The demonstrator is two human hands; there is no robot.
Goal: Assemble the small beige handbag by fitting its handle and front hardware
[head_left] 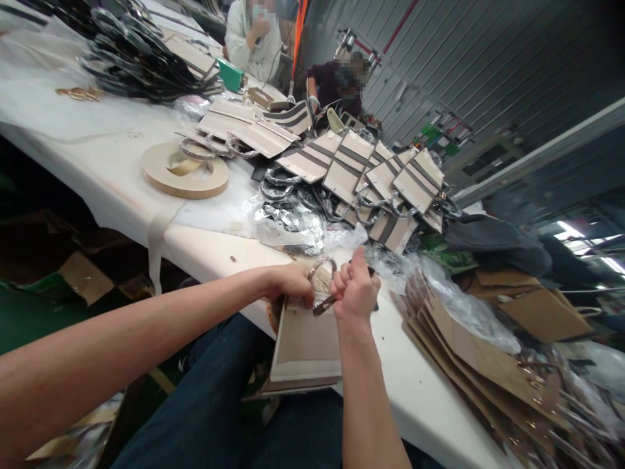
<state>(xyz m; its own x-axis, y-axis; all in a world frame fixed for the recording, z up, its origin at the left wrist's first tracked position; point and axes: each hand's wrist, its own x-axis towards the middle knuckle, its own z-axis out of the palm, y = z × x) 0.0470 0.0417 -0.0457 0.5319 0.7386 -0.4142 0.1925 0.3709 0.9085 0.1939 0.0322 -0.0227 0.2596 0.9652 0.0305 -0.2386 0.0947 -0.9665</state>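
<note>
A beige bag point(307, 339) leans over my lap at the table's edge, its plastic-wrapped handle point(325, 262) curving up at the top. My left hand point(293, 283) is closed on the bag's upper edge beside the handle, its fingertips partly hidden. In my right hand point(356, 286), fingers are wrapped round a narrow dark tool point(324, 305), thumb pointing up. The tool's flat brownish end points left, close to the bag's top edge; its exact kind is not clear. Pale strands or paper point(321, 281) show inside the handle's loop.
A roll of tan tape point(185, 170) lies on the white table point(215, 251). Beyond are several striped bag panels point(349, 166) with wrapped handles and clear plastic point(288, 221). Brown bags point(454, 352) are stacked at right, black straps point(131, 52) at far left. Two people point(254, 39) are across the table.
</note>
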